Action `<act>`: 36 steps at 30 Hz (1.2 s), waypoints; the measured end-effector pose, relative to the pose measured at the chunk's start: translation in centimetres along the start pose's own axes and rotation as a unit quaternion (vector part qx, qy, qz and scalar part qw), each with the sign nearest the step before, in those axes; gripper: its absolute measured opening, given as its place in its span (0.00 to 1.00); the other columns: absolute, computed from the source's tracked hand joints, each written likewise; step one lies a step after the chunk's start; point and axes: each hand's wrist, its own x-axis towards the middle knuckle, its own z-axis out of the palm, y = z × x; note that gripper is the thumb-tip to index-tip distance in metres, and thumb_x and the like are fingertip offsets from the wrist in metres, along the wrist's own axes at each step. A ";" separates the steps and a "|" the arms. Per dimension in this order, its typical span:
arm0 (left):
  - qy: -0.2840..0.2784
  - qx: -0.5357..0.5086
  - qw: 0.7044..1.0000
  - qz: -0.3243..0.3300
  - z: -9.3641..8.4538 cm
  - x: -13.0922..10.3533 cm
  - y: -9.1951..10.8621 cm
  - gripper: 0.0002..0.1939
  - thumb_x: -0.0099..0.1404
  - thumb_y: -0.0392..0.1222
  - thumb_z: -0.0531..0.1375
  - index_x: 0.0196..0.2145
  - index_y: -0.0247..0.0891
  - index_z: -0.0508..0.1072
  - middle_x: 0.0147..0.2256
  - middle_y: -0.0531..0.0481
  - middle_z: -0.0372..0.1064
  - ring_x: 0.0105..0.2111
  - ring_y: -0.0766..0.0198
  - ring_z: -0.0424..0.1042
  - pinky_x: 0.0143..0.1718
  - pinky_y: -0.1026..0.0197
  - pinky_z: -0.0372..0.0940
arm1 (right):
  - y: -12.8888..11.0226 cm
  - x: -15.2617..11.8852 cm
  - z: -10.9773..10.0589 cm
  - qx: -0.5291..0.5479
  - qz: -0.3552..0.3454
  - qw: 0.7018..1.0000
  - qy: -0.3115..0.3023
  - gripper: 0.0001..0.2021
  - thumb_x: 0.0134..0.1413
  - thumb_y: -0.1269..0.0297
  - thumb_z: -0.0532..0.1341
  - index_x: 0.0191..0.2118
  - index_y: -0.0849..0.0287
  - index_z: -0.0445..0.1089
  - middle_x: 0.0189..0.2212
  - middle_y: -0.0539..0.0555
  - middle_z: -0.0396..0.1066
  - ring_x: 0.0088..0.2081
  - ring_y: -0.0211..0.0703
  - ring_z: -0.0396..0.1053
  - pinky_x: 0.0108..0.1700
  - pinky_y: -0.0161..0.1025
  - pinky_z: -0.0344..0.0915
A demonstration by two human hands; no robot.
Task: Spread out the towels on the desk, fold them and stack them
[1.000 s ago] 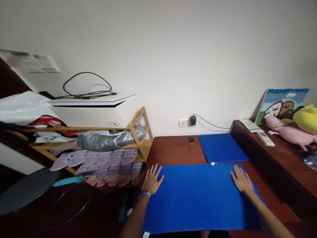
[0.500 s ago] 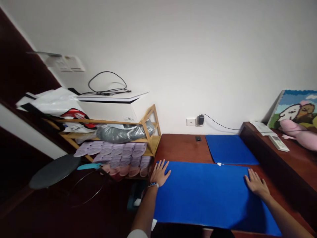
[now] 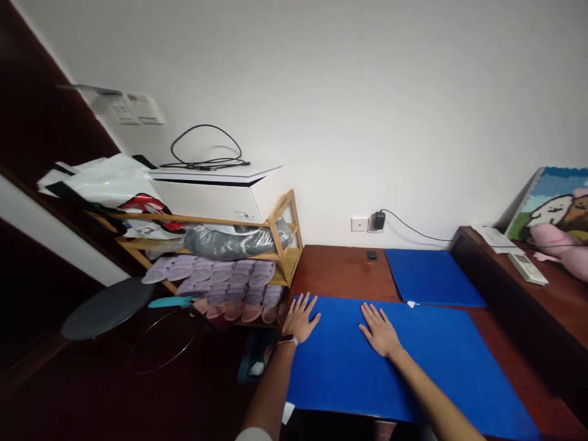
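A large blue cloth [image 3: 349, 367] lies flat on the reddish-brown desk [image 3: 335, 269]. My left hand [image 3: 301, 320], with a watch at the wrist, rests palm down on the cloth's far left corner, fingers spread. Near the middle of its far part, my right hand [image 3: 380, 331] lies flat with fingers apart, holding nothing. A smaller blue cloth [image 3: 434, 277] sits behind the large one, with a small white tag [image 3: 411, 304] between the two.
Left of the desk stands a wooden rack [image 3: 288, 260] with purple slippers [image 3: 215, 272] and a white box [image 3: 211, 199]. A round dark stool [image 3: 108, 308] is further left. On the right ledge are a remote [image 3: 527, 269] and a pink plush [image 3: 560, 248].
My right hand has moved left from the cloth's right edge to its middle. My left hand stays at the corner. The view has shifted slightly.
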 end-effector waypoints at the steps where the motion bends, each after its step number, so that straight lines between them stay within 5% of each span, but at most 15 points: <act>1: -0.001 -0.001 1.000 -0.001 0.1 0.1 0.0 0.35 0.75 0.62 0.49 0.74 0.50 0.54 0.74 0.47 0.51 0.73 0.47 0.49 0.73 0.40 0.42 | 2.3 -0.8 -0.2 -0.008 0.023 1.000 0.009 0.36 0.72 0.42 0.41 0.76 0.55 0.48 0.75 0.54 0.49 0.76 0.49 0.43 0.75 0.56 0.40; 8: 0.004 -0.002 1.000 -0.006 0.5 0.5 -0.2 0.34 0.75 0.61 0.49 0.73 0.51 0.55 0.74 0.49 0.51 0.74 0.47 0.47 0.73 0.40 0.42 | 24.1 -11.4 -3.9 -0.061 0.339 0.937 0.049 0.40 0.68 0.45 0.36 0.77 0.64 0.45 0.76 0.57 0.43 0.76 0.52 0.40 0.75 0.56 0.42; 12: 0.001 0.005 1.000 -0.008 0.3 0.5 -0.1 0.33 0.74 0.61 0.49 0.73 0.51 0.57 0.74 0.48 0.52 0.74 0.47 0.48 0.73 0.41 0.43 | 27.8 -13.6 -4.1 -0.073 0.362 0.928 0.059 0.41 0.67 0.45 0.33 0.77 0.66 0.44 0.77 0.57 0.42 0.76 0.50 0.40 0.75 0.52 0.41; 19: -0.024 0.026 0.999 -0.011 -2.3 1.0 1.0 0.33 0.75 0.58 0.49 0.72 0.46 0.60 0.72 0.44 0.55 0.72 0.48 0.52 0.72 0.40 0.48 | 24.7 -11.5 -7.1 -0.046 0.382 0.923 0.012 0.39 0.67 0.50 0.37 0.76 0.70 0.47 0.76 0.60 0.44 0.76 0.54 0.43 0.75 0.56 0.43; 22: 0.009 0.025 1.000 0.003 -3.5 -0.5 2.7 0.30 0.77 0.53 0.46 0.72 0.43 0.60 0.71 0.44 0.57 0.72 0.51 0.54 0.72 0.42 0.50 | 21.9 -12.5 -7.8 -0.055 0.347 0.933 0.080 0.37 0.68 0.53 0.38 0.74 0.72 0.53 0.74 0.63 0.50 0.75 0.56 0.45 0.74 0.57 0.45; 26: 0.023 -0.001 0.999 0.028 -3.0 -7.3 6.2 0.26 0.75 0.48 0.49 0.67 0.48 0.68 0.68 0.49 0.64 0.68 0.53 0.62 0.69 0.45 0.60 | 13.6 -16.0 -4.3 -0.034 0.204 0.962 0.176 0.36 0.70 0.48 0.40 0.74 0.61 0.54 0.73 0.58 0.55 0.75 0.55 0.47 0.74 0.59 0.46; 28: 0.030 -0.007 0.999 0.027 -2.4 -12.1 7.9 0.25 0.75 0.48 0.50 0.67 0.53 0.69 0.69 0.53 0.62 0.69 0.52 0.62 0.69 0.44 0.60 | 8.4 -17.5 -1.8 0.005 0.149 0.974 0.171 0.34 0.71 0.47 0.41 0.75 0.57 0.52 0.73 0.55 0.53 0.75 0.55 0.47 0.74 0.59 0.47; 31: 0.046 0.001 0.999 -0.021 -2.1 -18.6 9.1 0.29 0.76 0.50 0.48 0.72 0.53 0.58 0.72 0.53 0.54 0.72 0.51 0.54 0.71 0.40 0.56 | 2.9 -18.6 0.3 0.040 0.082 0.988 0.124 0.33 0.73 0.46 0.42 0.76 0.53 0.49 0.74 0.51 0.50 0.75 0.52 0.47 0.75 0.57 0.48; 33: 0.039 0.010 0.998 -0.058 -2.4 -21.6 8.8 0.31 0.77 0.50 0.47 0.75 0.52 0.50 0.73 0.51 0.50 0.73 0.51 0.52 0.71 0.38 0.56 | 2.3 -19.1 0.7 0.039 0.069 0.993 0.091 0.33 0.72 0.45 0.44 0.76 0.52 0.51 0.74 0.51 0.52 0.74 0.52 0.49 0.75 0.57 0.48; 36: 0.020 0.018 0.997 -0.067 -2.8 -23.8 7.5 0.32 0.77 0.50 0.46 0.75 0.51 0.46 0.74 0.50 0.47 0.73 0.52 0.49 0.72 0.39 0.54 | 6.0 -20.5 0.6 0.014 0.102 0.992 0.078 0.34 0.69 0.44 0.45 0.74 0.50 0.55 0.73 0.51 0.55 0.74 0.53 0.49 0.74 0.57 0.47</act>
